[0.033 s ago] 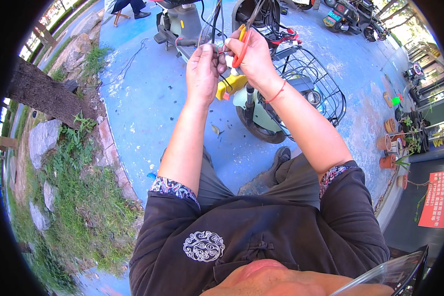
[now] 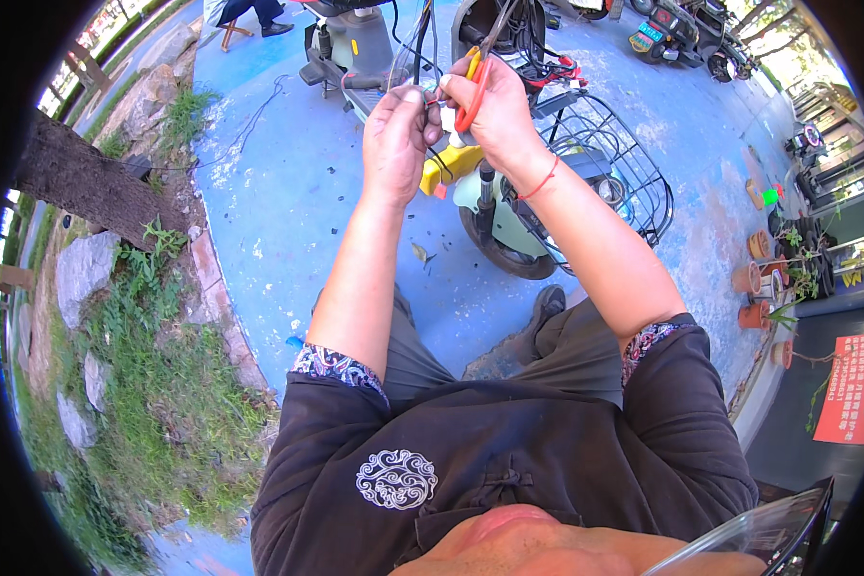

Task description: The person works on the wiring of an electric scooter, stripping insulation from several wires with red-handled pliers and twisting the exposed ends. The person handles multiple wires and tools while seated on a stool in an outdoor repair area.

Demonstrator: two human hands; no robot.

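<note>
My left hand (image 2: 394, 144) is closed, thumb and fingers pinched on thin wires (image 2: 426, 102) at upper centre. Just to its right, my right hand (image 2: 499, 120) grips pliers (image 2: 474, 92) with orange and yellow handles, its thumb and fingertips close to the wires. Dark and pale cables (image 2: 419, 48) run up from between my hands toward an opened black scooter housing (image 2: 470, 24). Below sit a yellow object (image 2: 446, 168), partly hidden, and the mint-green front (image 2: 475, 197) of a scooter with a wheel and a black wire basket (image 2: 624, 182).
A grey scooter (image 2: 360, 48) stands behind, with more parked scooters (image 2: 672, 38) at top right. A seated person's legs (image 2: 264, 19) show at top left. A tree trunk (image 2: 86, 173), rocks (image 2: 84, 278) and grass border the blue pavement (image 2: 278, 240). Several pots (image 2: 753, 312) line the right wall.
</note>
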